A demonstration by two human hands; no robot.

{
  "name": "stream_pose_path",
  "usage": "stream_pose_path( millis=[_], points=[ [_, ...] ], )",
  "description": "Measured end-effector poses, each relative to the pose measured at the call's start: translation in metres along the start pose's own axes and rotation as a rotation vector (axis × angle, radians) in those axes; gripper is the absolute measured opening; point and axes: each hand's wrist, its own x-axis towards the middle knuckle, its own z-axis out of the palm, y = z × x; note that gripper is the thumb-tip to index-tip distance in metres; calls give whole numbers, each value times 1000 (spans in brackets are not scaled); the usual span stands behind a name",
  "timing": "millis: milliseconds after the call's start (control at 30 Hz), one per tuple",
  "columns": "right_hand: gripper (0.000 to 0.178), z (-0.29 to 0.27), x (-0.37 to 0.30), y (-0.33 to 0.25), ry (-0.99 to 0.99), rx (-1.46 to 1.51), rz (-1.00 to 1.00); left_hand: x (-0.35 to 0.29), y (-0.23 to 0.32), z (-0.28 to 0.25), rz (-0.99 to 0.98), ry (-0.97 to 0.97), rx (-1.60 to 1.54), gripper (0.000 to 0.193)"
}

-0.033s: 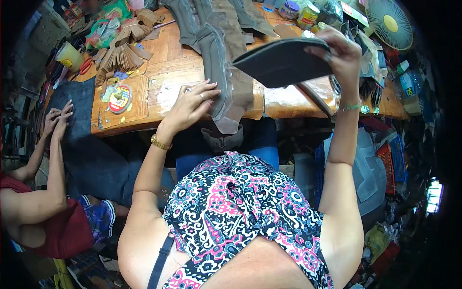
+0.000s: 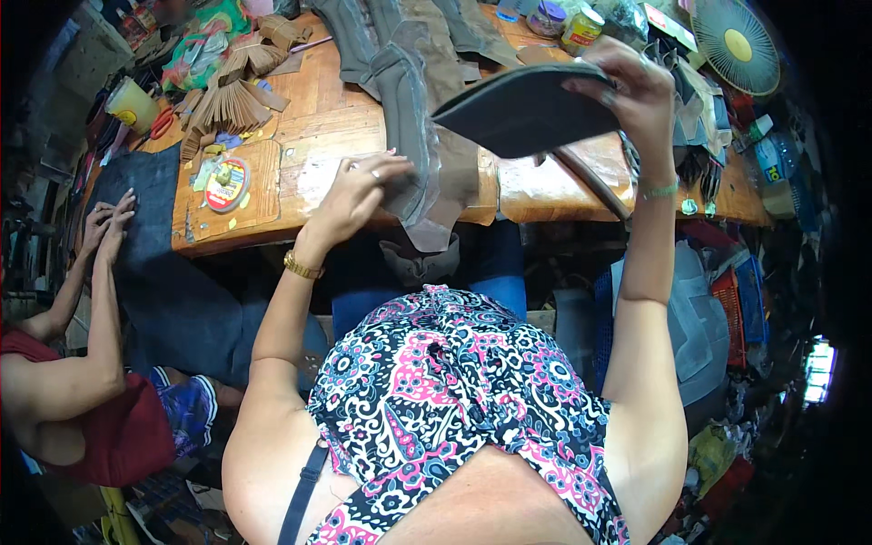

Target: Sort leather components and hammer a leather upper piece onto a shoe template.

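Note:
My right hand is raised over the right part of the table, its fingers and thumb closed on the edge of a dark folded panel that looks like leather. The panel hangs tilted in the air, curved along its upper edge. My left hand holds nothing; its fingers stretch out, slightly blurred, over the near left edge of a long dark padded piece. Whether the fingertips touch it I cannot tell. That piece lies on a brown, shiny-edged sheet reaching past the table's front edge.
A brown rod-like handle lies below the panel on the wooden table. To the left are a round tub, fanned brown strips and red-handled scissors. Jars and a fan stand at the back right. Another person sits at left.
My right hand has shifted slightly left and up with the panel. The fingers of my left hand have drawn a little closer together and blurred. The padded piece lies as before.

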Motion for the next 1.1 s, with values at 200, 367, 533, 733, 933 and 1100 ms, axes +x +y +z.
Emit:
stream_pose_path(
  millis=[200, 367, 533, 733, 933, 1100],
  points=[
    [16, 50, 74, -15, -31, 50, -59, 25, -16, -8, 68, 203, 127, 56],
    [17, 51, 86, -14, -159, 10, 16, 41, -12, 2, 158, 139, 196, 60],
    [17, 52, 82, -23, -188, -5, 13, 28, 10, 6, 125, 178, 164, 58],
    [18, 72, 77, -28, -260, 128, 41, 5, 29, 8, 138, 226, 278, 52],
    [20, 83, 77, -20, -298, 109, -63, -3, 24, 24, 95, 307, 175, 43],
    [22, 86, 79, -15, -343, 149, -114, -5, 24, 30, 84, 389, 199, 33]
  ],
)
